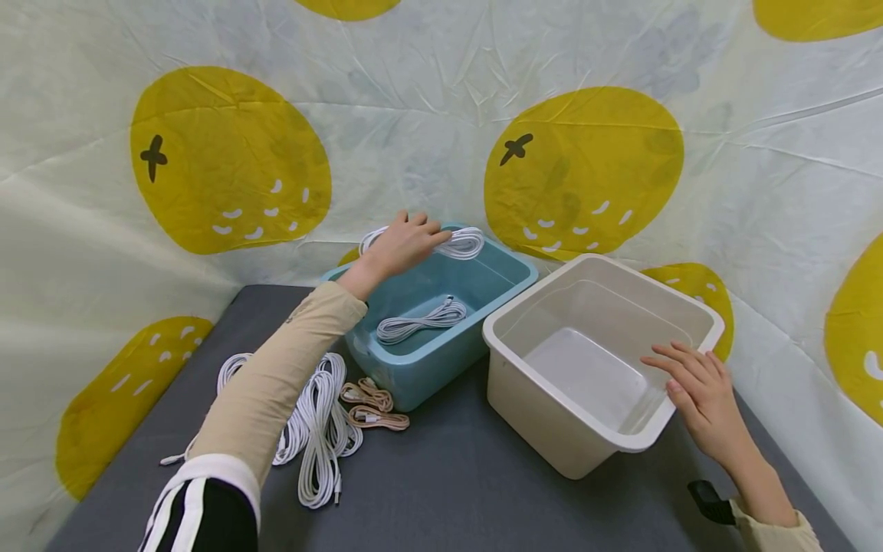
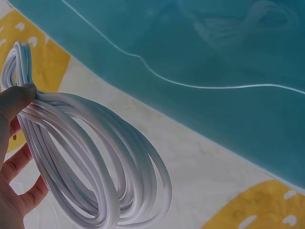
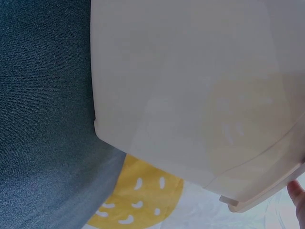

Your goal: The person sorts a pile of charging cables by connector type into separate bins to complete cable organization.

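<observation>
My left hand [image 1: 407,247] pinches a bundled white cable [image 2: 105,157] at its narrow middle, thumb over the strands and loops spreading to both sides. It holds the bundle above the far rim of the blue bin [image 1: 421,383]. Inside that bin, a second white cable bundle [image 1: 422,320] lies on the floor. My right hand [image 1: 704,399] is at the right rim of the beige bin [image 1: 538,414], fingers extended over the edge and holding nothing. In the right wrist view only a fingertip [image 3: 294,191] shows beside the bin's rim.
Several white cable bundles [image 1: 320,437] lie on the dark table [image 1: 455,491] left of the bins, partly behind my left sleeve. Two tan cable bundles [image 1: 375,418] lie against the blue bin's near side. A patterned cloth [image 1: 414,138] hangs behind the table.
</observation>
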A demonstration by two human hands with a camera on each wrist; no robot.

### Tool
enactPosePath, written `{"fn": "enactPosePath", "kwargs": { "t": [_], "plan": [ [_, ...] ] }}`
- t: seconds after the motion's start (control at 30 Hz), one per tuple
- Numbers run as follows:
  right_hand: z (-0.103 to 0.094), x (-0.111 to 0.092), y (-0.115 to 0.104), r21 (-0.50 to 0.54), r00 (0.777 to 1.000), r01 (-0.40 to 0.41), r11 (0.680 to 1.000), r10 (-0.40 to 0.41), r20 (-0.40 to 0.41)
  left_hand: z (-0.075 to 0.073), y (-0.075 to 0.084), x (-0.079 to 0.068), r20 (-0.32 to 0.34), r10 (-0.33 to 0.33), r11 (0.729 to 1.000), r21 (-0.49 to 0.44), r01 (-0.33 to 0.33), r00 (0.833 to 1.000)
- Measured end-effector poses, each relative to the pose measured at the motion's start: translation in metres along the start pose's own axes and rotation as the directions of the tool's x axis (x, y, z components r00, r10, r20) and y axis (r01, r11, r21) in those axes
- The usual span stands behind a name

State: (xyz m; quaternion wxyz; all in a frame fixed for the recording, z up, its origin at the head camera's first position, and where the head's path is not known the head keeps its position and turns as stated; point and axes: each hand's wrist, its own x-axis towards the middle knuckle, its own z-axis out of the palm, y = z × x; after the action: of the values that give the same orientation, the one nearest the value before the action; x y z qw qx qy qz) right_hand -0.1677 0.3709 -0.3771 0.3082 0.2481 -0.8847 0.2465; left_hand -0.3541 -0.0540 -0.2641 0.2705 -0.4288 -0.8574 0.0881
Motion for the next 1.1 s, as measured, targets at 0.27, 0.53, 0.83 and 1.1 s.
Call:
{"fn": "enactPosePath", "kwargs": {
  "t": [0.27, 0.53, 0.83, 1.1],
  "plan": [
    [0.0004, 0.0004, -0.0019, 0.001, 1.000, 0.004, 1.000, -0.004, 0.002, -0.0011, 0.0019, 0.0004, -0.002, 0.000, 1.000, 0.002, 0.000, 1.000],
    [0.0012, 0.0004, -0.0020, 0.002, 1.000, 0.004, 1.000, -0.004, 0.002, -0.0008, 0.0020, 0.0000, -0.005, -0.003, 1.000, -0.024, 0.003, 1.000],
    [0.0018, -0.0003, -0.0012, 0.000, 1.000, 0.004, 1.000, -0.004, 0.005, 0.0000, 0.0023, 0.0007, 0.023, 0.003, 1.000, -0.004, -0.003, 1.000],
    [0.0002, 0.0006, -0.0015, 0.002, 1.000, 0.006, 1.000, -0.006, -0.005, -0.0057, 0.0030, 0.0008, -0.010, 0.035, 0.999, 0.026, -0.035, 0.999]
  ]
}}
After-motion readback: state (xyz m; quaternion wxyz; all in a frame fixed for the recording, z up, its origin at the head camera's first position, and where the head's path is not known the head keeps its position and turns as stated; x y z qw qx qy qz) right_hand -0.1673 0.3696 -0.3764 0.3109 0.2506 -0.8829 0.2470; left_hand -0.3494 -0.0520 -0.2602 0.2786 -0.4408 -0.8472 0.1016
